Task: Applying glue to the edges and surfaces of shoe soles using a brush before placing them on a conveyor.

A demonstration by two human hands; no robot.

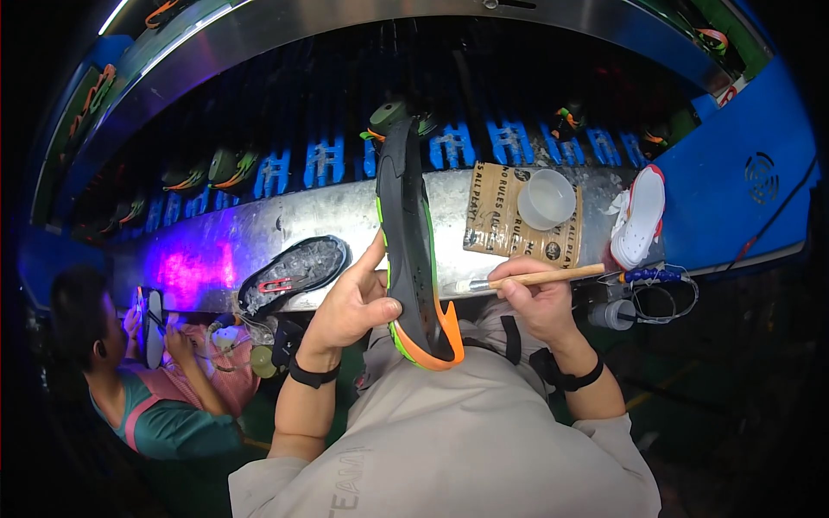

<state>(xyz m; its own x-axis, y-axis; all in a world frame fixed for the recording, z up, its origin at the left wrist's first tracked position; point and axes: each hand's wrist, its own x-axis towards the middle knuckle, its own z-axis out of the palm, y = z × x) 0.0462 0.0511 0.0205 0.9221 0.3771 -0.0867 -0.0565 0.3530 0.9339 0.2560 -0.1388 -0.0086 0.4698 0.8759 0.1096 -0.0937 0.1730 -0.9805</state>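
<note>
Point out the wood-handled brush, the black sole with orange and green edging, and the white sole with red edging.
Brush (563, 275): head view, on its wooden handle.
Black sole (408, 233): head view, on its dark middle.
White sole (642, 211): head view, on its white surface.

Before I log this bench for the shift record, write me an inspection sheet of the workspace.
Surface: shiny metal bench
Job's things: black sole with orange and green edging; wooden-handled brush
Clutter: translucent cup on printed cardboard; white-and-red shoe at right; dark-rimmed oval object at left
Hands: left hand holds the sole; right hand holds the brush
Cables: thin looped cable near the bench's right end
Surroundings: co-worker at left; blue supports behind the bench
</note>
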